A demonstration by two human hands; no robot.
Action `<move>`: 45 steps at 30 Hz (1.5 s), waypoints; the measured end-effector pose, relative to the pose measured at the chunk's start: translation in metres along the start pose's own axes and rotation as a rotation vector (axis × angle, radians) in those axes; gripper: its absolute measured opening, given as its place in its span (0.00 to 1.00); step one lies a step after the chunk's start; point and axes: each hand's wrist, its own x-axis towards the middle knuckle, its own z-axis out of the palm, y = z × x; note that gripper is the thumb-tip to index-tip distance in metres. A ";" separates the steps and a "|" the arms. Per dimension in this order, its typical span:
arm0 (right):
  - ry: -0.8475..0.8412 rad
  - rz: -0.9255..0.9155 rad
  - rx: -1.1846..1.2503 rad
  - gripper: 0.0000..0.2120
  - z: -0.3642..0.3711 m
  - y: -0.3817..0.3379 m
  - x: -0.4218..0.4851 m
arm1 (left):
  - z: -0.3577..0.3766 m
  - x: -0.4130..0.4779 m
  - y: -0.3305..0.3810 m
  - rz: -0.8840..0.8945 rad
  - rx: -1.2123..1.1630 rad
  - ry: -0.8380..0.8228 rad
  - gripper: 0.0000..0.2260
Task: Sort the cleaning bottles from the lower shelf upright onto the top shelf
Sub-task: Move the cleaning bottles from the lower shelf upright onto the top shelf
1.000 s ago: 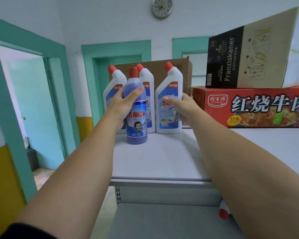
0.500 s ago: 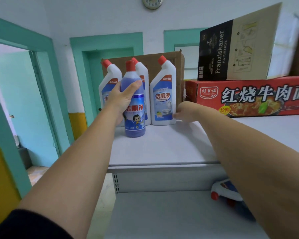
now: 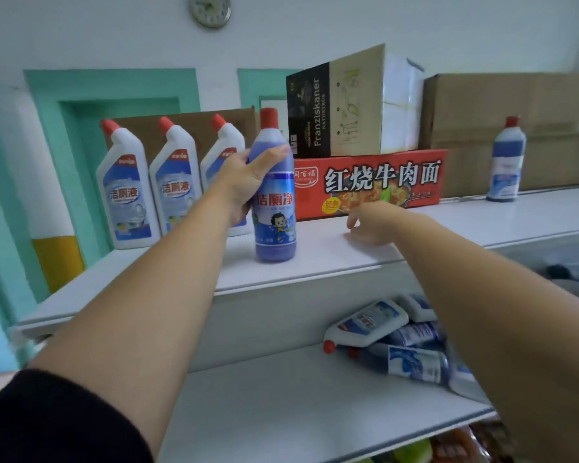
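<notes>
My left hand [image 3: 246, 182] grips a blue bottle with a red cap [image 3: 274, 208] that stands upright on the white top shelf [image 3: 315, 262]. Three white angled-neck bottles [image 3: 127, 192] stand upright in a row behind and to its left. My right hand [image 3: 371, 222] hovers low over the top shelf to the right of the blue bottle, fingers loosely curled, holding nothing. On the lower shelf [image 3: 281, 406] several bottles [image 3: 381, 332] lie on their sides in a pile, partly hidden by my right arm. Another blue-and-white bottle [image 3: 505, 162] stands far right on the top shelf.
A red noodle carton [image 3: 371, 182] lies at the back of the top shelf with a black-and-tan beer box [image 3: 335, 105] on it. Brown cartons [image 3: 515, 105] stand behind at right and behind the white bottles. Teal door frames are on the left.
My view has swung right and down, bringing the lower shelf's pile into sight. My right hand let go of a white bottle and drew back to the right. My left hand keeps hold of the blue bottle.
</notes>
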 end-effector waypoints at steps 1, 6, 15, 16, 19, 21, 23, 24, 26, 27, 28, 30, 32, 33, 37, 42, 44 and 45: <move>0.016 0.025 0.005 0.18 -0.001 0.014 -0.008 | 0.016 0.002 0.000 -0.008 -0.008 -0.027 0.16; 0.078 0.178 -0.008 0.17 -0.012 0.093 -0.046 | 0.105 0.010 0.002 -0.010 -0.093 -0.129 0.14; 0.077 0.387 -0.091 0.18 -0.024 0.270 -0.129 | 0.299 0.021 0.003 0.005 -0.189 -0.286 0.10; 0.077 0.408 -0.094 0.18 -0.025 0.291 -0.139 | 0.322 0.021 0.003 0.003 -0.207 -0.294 0.09; 0.078 0.471 -0.080 0.17 -0.025 0.349 -0.167 | 0.390 0.023 -0.003 -0.002 -0.244 -0.346 0.12; 0.066 0.513 -0.057 0.16 -0.023 0.385 -0.183 | 0.435 0.025 -0.009 -0.005 -0.270 -0.382 0.18; 0.054 0.548 -0.035 0.16 -0.021 0.420 -0.195 | 0.479 0.028 -0.015 -0.017 -0.282 -0.398 0.17; 0.051 0.563 -0.029 0.16 -0.020 0.437 -0.199 | 0.499 0.029 -0.018 -0.024 -0.287 -0.408 0.15; 0.048 0.590 -0.028 0.16 -0.017 0.470 -0.205 | 0.540 0.034 -0.022 -0.031 -0.289 -0.439 0.15; 0.048 0.602 -0.027 0.16 -0.016 0.486 -0.207 | 0.559 0.038 -0.024 -0.030 -0.288 -0.459 0.15; 0.051 0.610 -0.026 0.16 -0.014 0.501 -0.207 | 0.577 0.042 -0.025 -0.030 -0.286 -0.478 0.14; 0.057 0.623 -0.033 0.16 -0.011 0.535 -0.203 | 0.613 0.056 -0.031 -0.034 -0.291 -0.514 0.14; 0.056 0.637 -0.054 0.16 -0.008 0.569 -0.195 | 0.648 0.071 -0.036 -0.033 -0.306 -0.541 0.13; 0.054 0.646 -0.070 0.15 -0.007 0.587 -0.191 | 0.666 0.079 -0.039 -0.029 -0.315 -0.552 0.13; 0.052 0.690 -0.095 0.15 -0.007 0.655 -0.173 | 0.735 0.116 -0.054 -0.015 -0.341 -0.591 0.16; 0.047 0.727 -0.115 0.17 -0.012 0.735 -0.154 | 0.817 0.171 -0.071 0.000 -0.341 -0.609 0.25; 0.044 0.729 -0.119 0.17 -0.010 0.769 -0.147 | 0.850 0.189 -0.080 0.000 -0.341 -0.620 0.27; 0.041 0.731 -0.120 0.16 -0.009 0.786 -0.144 | 0.866 0.196 -0.084 -0.009 -0.336 -0.621 0.26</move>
